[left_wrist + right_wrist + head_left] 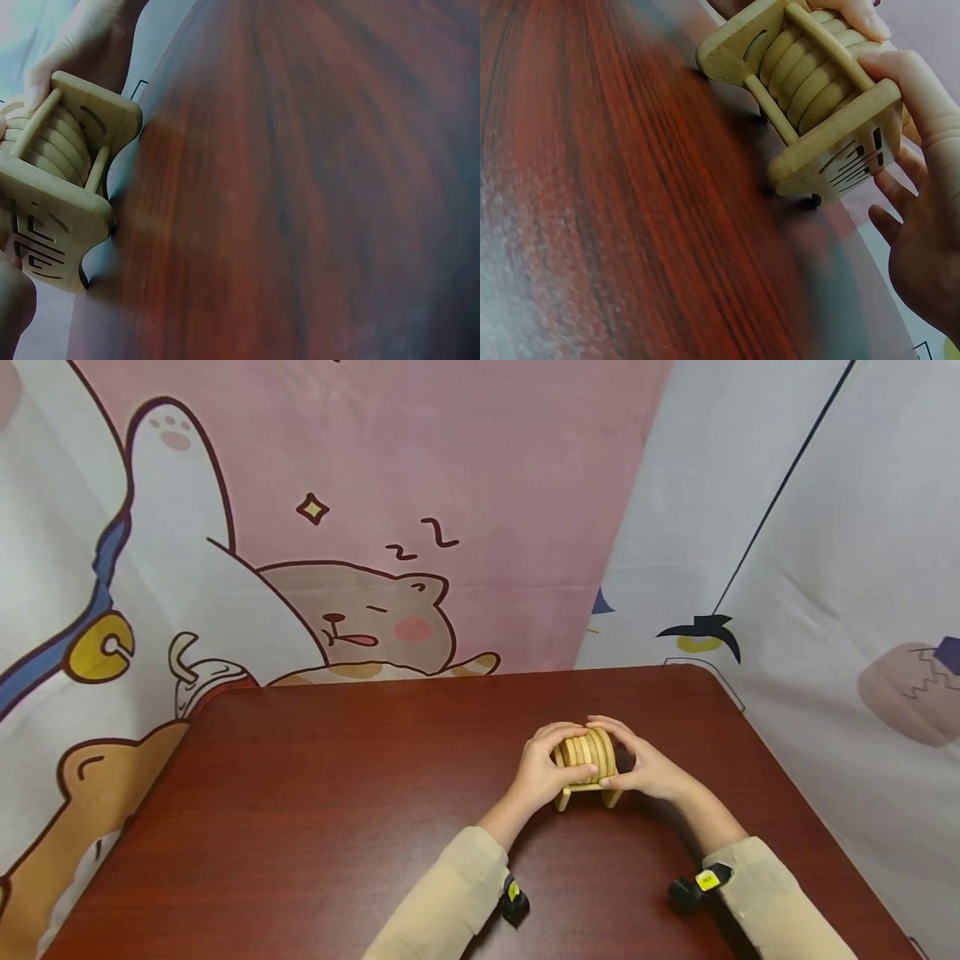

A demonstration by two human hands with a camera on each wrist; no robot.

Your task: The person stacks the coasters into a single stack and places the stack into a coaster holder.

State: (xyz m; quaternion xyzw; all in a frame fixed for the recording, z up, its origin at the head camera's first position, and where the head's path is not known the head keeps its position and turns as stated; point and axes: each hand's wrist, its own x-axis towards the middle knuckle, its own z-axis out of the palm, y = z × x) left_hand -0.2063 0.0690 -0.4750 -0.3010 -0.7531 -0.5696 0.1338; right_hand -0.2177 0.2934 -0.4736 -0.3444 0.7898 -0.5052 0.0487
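A row of round wooden coasters [588,752] stands on edge in a small wooden rack [587,788] on the table. My left hand [540,770] grips the row from the left, its thumb across the front and its fingers over the top. From the other side, my right hand [651,770] holds the row, fingertips at the upper edge and thumb low by the front rail. In the right wrist view, round rods join the rack's end panels [840,139], which have cut slots. That thumb [904,71] passes over a panel's corner onto the coasters [810,75].
The dark red-brown table [322,827] extends widely to the left of the rack. A cloth with cartoon animals [510,510] hangs behind and along both sides. Black wrist cameras are strapped over both beige sleeves [450,893].
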